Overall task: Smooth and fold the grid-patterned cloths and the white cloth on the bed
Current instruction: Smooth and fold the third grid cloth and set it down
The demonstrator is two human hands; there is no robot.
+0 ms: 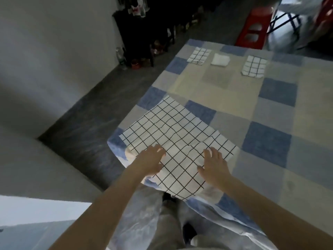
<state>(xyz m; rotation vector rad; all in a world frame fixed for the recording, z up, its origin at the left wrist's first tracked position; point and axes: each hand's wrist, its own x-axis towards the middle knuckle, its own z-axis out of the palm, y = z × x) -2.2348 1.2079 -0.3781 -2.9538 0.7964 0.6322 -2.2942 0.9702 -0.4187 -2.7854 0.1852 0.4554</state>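
Three grid-patterned cloths (177,139), one white cloth (220,59)

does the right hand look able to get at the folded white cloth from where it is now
Probably not without leaning or stepping along. The right hand lies flat on the spread grid cloth at the near corner; the folded white cloth sits at the bed's far end, with nothing between them.

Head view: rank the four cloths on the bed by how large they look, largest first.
1. Spread grid cloth under both hands, by far the largest, though also nearest the camera.
2. Right folded grid cloth.
3. Left folded grid cloth, close to the right one; that ranking is unsure.
4. Folded white cloth, smallest.
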